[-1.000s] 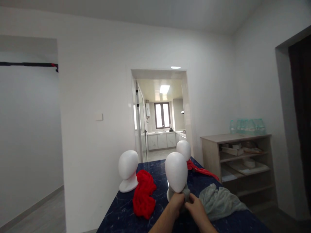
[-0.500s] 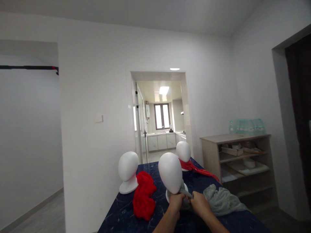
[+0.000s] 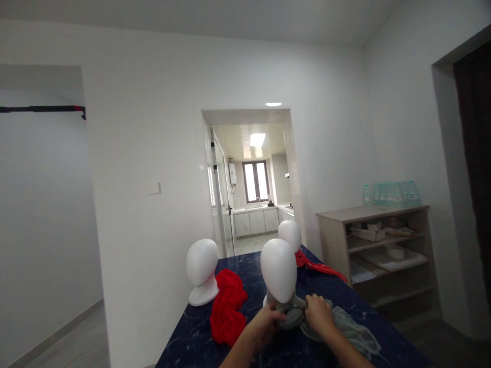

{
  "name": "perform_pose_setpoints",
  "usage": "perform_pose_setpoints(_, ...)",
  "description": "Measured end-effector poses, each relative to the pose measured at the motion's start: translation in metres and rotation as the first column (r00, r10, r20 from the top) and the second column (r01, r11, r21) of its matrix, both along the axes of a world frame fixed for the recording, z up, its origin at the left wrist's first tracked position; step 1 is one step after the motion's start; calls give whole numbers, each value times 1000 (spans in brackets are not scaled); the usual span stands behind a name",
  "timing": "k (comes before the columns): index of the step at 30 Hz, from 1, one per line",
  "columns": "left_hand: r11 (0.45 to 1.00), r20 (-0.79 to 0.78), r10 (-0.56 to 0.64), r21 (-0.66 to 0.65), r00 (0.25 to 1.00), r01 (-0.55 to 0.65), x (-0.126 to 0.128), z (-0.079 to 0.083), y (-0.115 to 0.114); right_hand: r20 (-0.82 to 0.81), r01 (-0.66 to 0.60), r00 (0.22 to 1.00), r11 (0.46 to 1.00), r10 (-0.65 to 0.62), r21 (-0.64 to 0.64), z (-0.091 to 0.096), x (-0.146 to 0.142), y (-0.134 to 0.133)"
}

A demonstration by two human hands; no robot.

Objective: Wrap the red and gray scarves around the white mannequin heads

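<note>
Both hands on a grey scarf (image 3: 293, 318) at the neck of a white foam head (image 3: 279, 271).
The right hand (image 3: 319, 313) is clamped on a strand; the left hand (image 3: 270, 319) touches the scarf, its pinch unclear. The head stands just beyond the grip; red cloth (image 3: 227, 306) lies to the grip's left.

No legible txt, nos. or signs in view. Bottles (image 3: 395, 194) at 3 o'clock, atop the cabinet (image 3: 333, 243), carry pale label bands (image 3: 411, 197) (v. small & blurry), wording unreadable. White sheet (image 3: 361, 274) at 4 o'clock, inside same cabinet: too dim & distant to tell if anything's printed.
</note>
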State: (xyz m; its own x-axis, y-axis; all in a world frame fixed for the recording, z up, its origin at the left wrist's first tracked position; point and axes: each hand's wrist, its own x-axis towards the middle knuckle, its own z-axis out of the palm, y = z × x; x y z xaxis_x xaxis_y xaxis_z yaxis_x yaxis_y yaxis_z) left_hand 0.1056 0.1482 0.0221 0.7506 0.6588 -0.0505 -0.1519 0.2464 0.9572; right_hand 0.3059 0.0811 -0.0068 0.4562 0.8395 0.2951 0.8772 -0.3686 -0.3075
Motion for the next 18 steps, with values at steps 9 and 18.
perform_pose_setpoints(9,967,-317,71,254,946,13,-18,8,8,10,-16,1000,1000,16,-10,0,-1,2)
perform_pose_setpoints(18,874,-375,294,478,879,-88,-48,31,37,7,-12,1000,1000,12,-1,3,-3,-4)
